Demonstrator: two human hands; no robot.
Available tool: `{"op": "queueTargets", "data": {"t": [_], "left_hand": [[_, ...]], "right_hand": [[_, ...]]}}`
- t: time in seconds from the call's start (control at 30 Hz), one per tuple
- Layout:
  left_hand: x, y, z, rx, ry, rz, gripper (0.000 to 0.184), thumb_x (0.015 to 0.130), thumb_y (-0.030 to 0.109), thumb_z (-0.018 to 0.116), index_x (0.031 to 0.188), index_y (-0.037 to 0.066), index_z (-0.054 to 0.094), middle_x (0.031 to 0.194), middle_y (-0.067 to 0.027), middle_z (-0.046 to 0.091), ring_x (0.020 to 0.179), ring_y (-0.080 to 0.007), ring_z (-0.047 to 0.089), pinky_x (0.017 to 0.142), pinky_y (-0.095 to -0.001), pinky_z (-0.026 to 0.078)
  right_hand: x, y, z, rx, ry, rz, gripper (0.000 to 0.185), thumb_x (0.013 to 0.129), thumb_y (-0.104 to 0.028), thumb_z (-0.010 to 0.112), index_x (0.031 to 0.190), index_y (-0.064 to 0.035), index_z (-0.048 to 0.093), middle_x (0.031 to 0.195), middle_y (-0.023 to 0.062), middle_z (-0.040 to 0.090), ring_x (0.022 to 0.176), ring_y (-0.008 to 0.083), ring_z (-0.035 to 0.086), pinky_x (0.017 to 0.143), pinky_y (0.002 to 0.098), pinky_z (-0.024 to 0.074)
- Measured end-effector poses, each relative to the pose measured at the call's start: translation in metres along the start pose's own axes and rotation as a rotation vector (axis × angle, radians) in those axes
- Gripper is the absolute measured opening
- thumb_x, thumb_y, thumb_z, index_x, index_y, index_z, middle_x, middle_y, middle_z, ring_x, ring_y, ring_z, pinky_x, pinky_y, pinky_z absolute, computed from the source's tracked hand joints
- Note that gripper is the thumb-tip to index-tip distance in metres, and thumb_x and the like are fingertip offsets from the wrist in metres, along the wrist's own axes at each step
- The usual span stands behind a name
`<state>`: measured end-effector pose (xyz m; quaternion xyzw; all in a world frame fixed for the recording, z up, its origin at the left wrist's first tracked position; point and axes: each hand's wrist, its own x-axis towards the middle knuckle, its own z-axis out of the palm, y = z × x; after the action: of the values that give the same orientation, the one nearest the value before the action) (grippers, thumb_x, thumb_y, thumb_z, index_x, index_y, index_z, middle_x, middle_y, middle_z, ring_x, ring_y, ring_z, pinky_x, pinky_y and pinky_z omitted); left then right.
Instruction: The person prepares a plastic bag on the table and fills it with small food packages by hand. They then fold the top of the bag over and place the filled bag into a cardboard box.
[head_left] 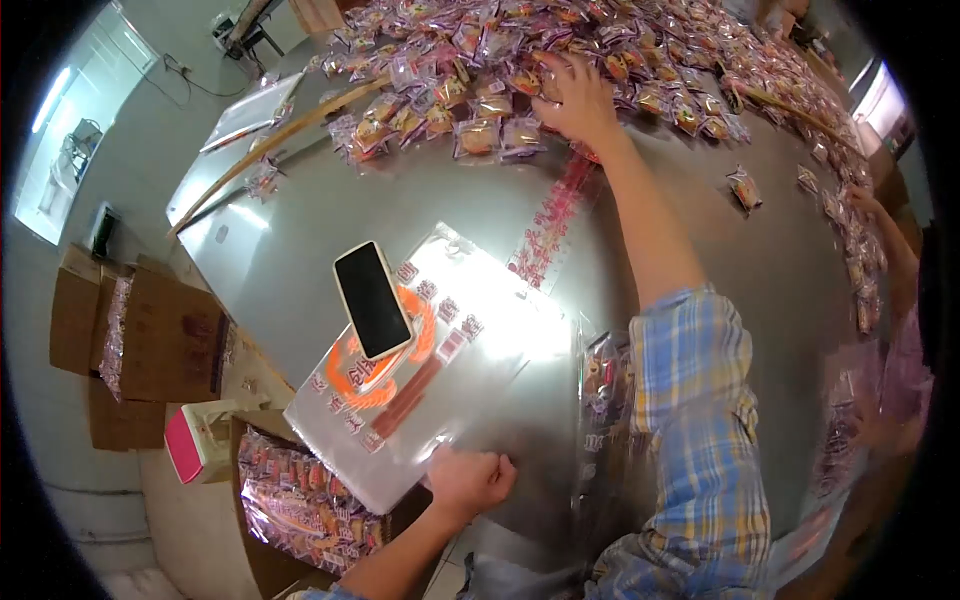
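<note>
A worker in a blue, yellow and white plaid shirt sleeve [700, 400] reaches across a shiny metal table [330, 210], the right hand [578, 98] resting with fingers spread over a broad heap of small, clear-and-purple plastic-wrapped packets [478, 137] at the far side. The left hand [470, 482], fingers curled into a loose fist, sits at the near edge of flat, clear plastic bags [490, 310] printed in orange and red; whether it pinches their edge cannot be told from this angle. A black-screened smartphone in a pale case [374, 300] lies on the bags, over part of the orange print. Between the bags and the heap runs a clear plastic strip with red print [550, 225], its far end near the right wrist. One loose wrapped packet [744, 190] lies apart from the heap, to the right of the forearm. Below the table's left side, an open brown cardboard box [255, 545] holds purple-printed plastic packs [300, 500], while at the right edge a co-worker's arm [893, 240] extends beside more wrapped packets
</note>
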<state>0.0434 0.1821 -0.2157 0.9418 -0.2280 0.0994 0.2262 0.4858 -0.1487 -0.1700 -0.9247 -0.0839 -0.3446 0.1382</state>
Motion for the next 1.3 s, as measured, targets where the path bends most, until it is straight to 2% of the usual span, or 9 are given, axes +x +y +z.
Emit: {"op": "queueTargets", "data": {"t": [0.1,0.13,0.3,0.5,0.6,0.73,0.8,1.07,1.3], "left_hand": [[0.001,-0.003,0.002,-0.035,0.051,0.038,0.035,0.07,0.016,0.073,0.051,0.018,0.044,0.047,-0.0013,0.044,0.042,-0.0242,0.046,0.05,-0.0369,0.034],[0.002,-0.003,0.002,-0.062,0.092,0.062,0.036,0.07,0.015,0.073,0.051,0.019,0.042,0.047,-0.0003,0.042,0.042,-0.0228,0.045,0.05,-0.0362,0.033],[0.0,-0.006,0.003,-0.103,0.067,0.038,0.038,0.064,0.015,0.073,0.052,0.019,0.036,0.046,0.0014,0.037,0.04,-0.0187,0.038,0.05,-0.0348,0.028],[0.0,-0.008,0.002,-0.094,0.025,0.042,0.042,0.062,0.015,0.071,0.053,0.02,0.031,0.046,0.0027,0.033,0.039,-0.0204,0.034,0.049,-0.0363,0.026],[-0.001,-0.009,0.0,-0.054,-0.016,0.048,0.042,0.062,0.015,0.072,0.053,0.019,0.031,0.046,0.0021,0.03,0.04,-0.0208,0.033,0.05,-0.0373,0.026],[0.009,-0.007,-0.001,-0.046,0.024,0.062,0.042,0.066,0.017,0.074,0.053,0.021,0.035,0.048,0.0022,0.035,0.042,-0.0194,0.037,0.051,-0.0358,0.026],[0.002,-0.005,0.0,-0.044,0.043,0.083,0.043,0.067,0.016,0.074,0.053,0.019,0.033,0.049,-0.0002,0.033,0.043,-0.0235,0.034,0.052,-0.0396,0.025],[-0.001,0.001,0.001,-0.092,0.101,0.057,0.039,0.073,0.011,0.074,0.052,0.016,0.042,0.049,-0.0041,0.044,0.044,-0.0272,0.045,0.052,-0.0394,0.032],[0.004,0.001,0.001,-0.07,0.116,0.051,0.038,0.069,0.011,0.076,0.051,0.015,0.042,0.048,-0.0037,0.044,0.044,-0.0263,0.047,0.051,-0.0402,0.033]], "right_hand": [[0.043,0.014,0.022,-0.142,0.108,0.026,0.085,0.083,-0.064,0.069,0.156,-0.0263,0.043,0.16,0.0151,0.041,0.147,0.0407,0.036,0.108,0.0726,0.0348],[0.05,0.0,0.012,-0.279,0.076,0.102,0.09,0.08,-0.063,0.074,0.156,-0.0247,0.043,0.157,0.0176,0.045,0.141,0.0426,0.045,0.111,0.0576,0.0419],[0.111,0.016,0.022,-0.148,0.084,0.07,0.1,0.08,-0.065,0.073,0.162,-0.0228,0.034,0.157,0.0196,0.038,0.144,0.0449,0.036,0.113,0.071,0.0313],[0.124,0.016,0.042,-0.229,-0.549,0.352,0.122,0.066,-0.086,0.072,0.162,-0.0218,0.034,0.172,0.0209,0.015,0.153,0.0484,0.024,0.119,0.0712,0.0213],[0.116,0.045,0.065,-0.015,-0.537,0.229,0.127,0.066,-0.082,0.074,0.163,-0.0129,0.032,0.166,0.028,0.026,0.152,0.0481,0.028,0.124,0.061,0.0217],[0.082,0.06,0.063,0.155,-0.593,0.179,0.115,0.067,-0.061,0.082,0.164,-0.0263,0.03,0.155,0.0274,0.047,0.135,0.0475,0.053,0.114,0.0464,0.043],[0.03,0.026,0.011,-0.105,-0.633,0.228,0.106,0.07,-0.063,0.079,0.162,-0.0373,0.032,0.16,0.0238,0.042,0.144,0.0444,0.045,0.115,0.0748,0.0251],[-0.064,-0.002,-0.074,-0.299,-0.809,0.131,0.101,0.075,-0.084,0.061,0.162,-0.0395,0.032,0.161,0.0161,0.042,0.146,0.0402,0.044,0.11,0.0862,0.012],[0.007,0.104,-0.109,0.308,-0.454,0.258,0.096,0.08,-0.075,0.069,0.156,-0.0223,0.045,0.147,0.0202,0.057,0.136,0.0368,0.055,0.109,0.0424,0.0473]]}}
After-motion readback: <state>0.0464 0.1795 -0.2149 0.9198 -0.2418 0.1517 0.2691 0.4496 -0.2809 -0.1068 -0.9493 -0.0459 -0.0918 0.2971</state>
